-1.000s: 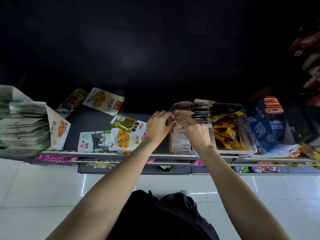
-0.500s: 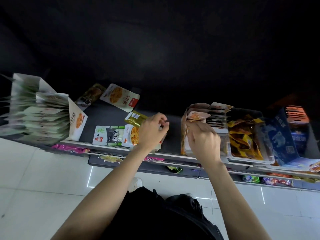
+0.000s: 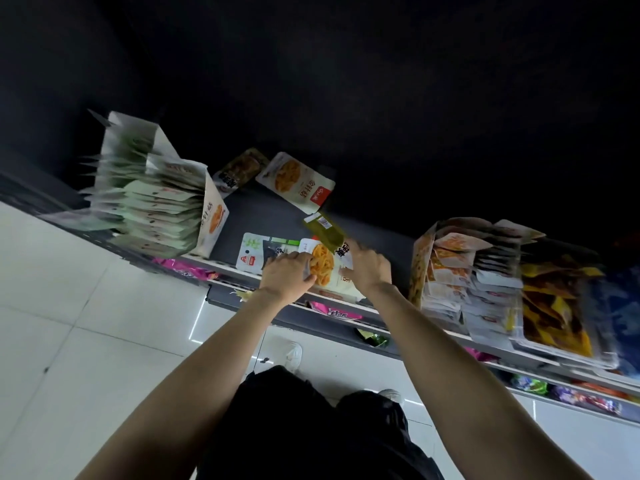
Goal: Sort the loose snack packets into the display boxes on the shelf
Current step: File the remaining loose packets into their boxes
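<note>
Snack packet [image 3: 323, 268], white with orange print, lies at shelf [image 3: 349, 304] front edge. Left hand [image 3: 287, 277] pinches its left side; right hand [image 3: 367, 268] touches its right side, grip unclear. Risk: packet overhangs edge, loose pinch could drop it to floor.

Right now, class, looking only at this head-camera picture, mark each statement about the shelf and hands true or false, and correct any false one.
1. Both hands are at the white packet with the orange picture. True.
2. The olive-green packet stands inside a display box. False: it lies loose on the shelf.
3. The left hand rests on the display box of pale-green packets. False: that box is apart, further left.
4. The right hand has its grip beside the loose packets. True.
</note>
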Motion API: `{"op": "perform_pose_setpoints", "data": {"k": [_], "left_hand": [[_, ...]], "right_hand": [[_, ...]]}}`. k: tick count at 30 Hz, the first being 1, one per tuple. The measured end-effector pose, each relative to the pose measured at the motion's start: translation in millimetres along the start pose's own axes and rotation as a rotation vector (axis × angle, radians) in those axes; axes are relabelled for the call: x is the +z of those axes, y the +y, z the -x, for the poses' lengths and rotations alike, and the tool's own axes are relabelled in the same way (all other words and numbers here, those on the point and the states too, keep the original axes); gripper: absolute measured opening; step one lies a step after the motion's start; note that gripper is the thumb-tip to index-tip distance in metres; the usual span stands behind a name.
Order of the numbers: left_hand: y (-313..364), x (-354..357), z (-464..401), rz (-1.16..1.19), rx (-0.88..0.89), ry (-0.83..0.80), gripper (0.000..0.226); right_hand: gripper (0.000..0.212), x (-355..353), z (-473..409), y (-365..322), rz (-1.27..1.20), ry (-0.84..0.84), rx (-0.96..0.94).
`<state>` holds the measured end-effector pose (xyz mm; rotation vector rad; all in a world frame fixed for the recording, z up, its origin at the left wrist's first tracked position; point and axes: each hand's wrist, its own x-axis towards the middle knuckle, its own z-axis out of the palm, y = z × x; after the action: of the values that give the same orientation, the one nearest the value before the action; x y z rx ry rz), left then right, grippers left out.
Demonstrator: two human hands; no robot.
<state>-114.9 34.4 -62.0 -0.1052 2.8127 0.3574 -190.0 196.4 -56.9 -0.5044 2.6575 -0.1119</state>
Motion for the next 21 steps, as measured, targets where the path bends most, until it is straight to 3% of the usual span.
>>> {"op": "perform_pose_setpoints", "data": {"k": [3, 5, 9, 12, 14, 17, 21], "left_hand": [[1, -1, -1, 0.002, -0.045, 0.086, 0.042], [1, -4, 0, 0.094, -0.042, 0.263, 0.044], [7, -28, 2, 0.109, 0.166, 0.541, 0.058], [17, -62, 9, 0.118, 0.358, 0.369, 0.062], [23, -84, 18, 0.189, 0.32, 0.164, 0.054], [38, -111, 33, 0.566, 0.232, -0.098, 0.026], [64, -114, 36, 0.764, 0.209, -0.229, 0.026]], "right_hand": [[0.039, -6, 13, -7, 0.207, 0.108, -0.078], [0.04, -12, 24, -7, 0.266, 0.151, -0.107], [0.031, -43, 49, 0, 0.141, 0.323, -0.163], [0.02, -63, 71, 10, -0.198, 0.45, -0.267], [0.012, -76, 86, 16, -0.498, 0.411, -0.201], [0.012, -91, 106, 22, -0.966, 0.316, -0.05], [0.014, -91, 127, 39, -1.218, 0.282, 0.076]]}}
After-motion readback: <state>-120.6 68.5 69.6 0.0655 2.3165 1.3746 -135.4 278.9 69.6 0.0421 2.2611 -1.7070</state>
